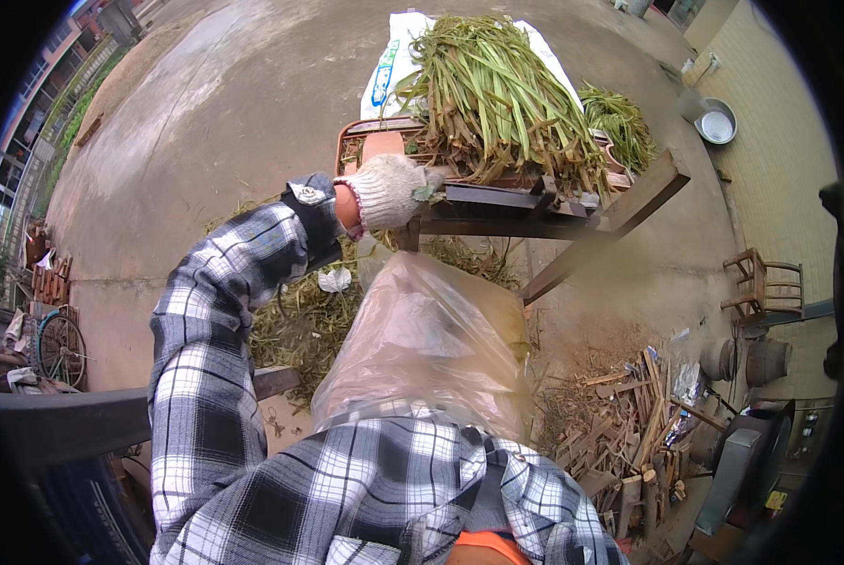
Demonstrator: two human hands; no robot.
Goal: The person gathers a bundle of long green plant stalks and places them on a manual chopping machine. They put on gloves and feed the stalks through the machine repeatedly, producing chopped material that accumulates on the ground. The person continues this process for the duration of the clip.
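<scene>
My left hand [391, 189], in a white knitted glove, reaches to the near left edge of a wooden bench [365, 127]. A small green leaf [423, 192] lies against the glove. What the fingers touch is hidden, and whether they are closed does not show. Just right of the hand runs a dark metal bar [496, 201] along the bench's near side. Beyond it, a thick heap of long green leafy stalks [496, 99] rests on the bench and a white printed sack [379, 88]. Clear plastic sheeting [422, 339] covers my lap. My right hand is out of view.
A slanting wooden beam [648, 194] juts out at the bench's right. Another stalk bundle [619, 131] lies behind it. Plant scraps [295, 325] litter the ground left of my legs. Split firewood [626, 417], a small wooden chair [761, 282] and a metal basin [717, 121] are on the right.
</scene>
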